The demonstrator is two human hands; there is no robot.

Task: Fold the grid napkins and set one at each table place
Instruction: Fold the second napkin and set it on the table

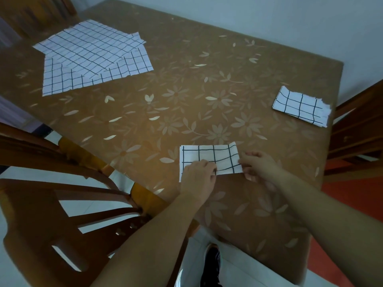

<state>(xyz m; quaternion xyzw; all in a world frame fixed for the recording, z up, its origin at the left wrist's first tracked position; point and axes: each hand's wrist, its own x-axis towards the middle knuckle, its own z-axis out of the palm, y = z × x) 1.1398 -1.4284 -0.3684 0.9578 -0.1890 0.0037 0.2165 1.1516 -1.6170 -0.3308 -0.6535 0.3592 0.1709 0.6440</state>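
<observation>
Head view — left hand [198, 176] and right hand [260, 165] each pinch the folded napkin [209, 155].

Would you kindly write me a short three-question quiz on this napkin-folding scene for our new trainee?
1. True or false: a folded napkin already lies by the right edge of the table.
2. The unfolded napkins lie at the: A) far left, B) near right, C) centre.
3. Which hands are on the near napkin?
Key: 1 true; 2 A; 3 both, the left hand and the right hand.
</observation>
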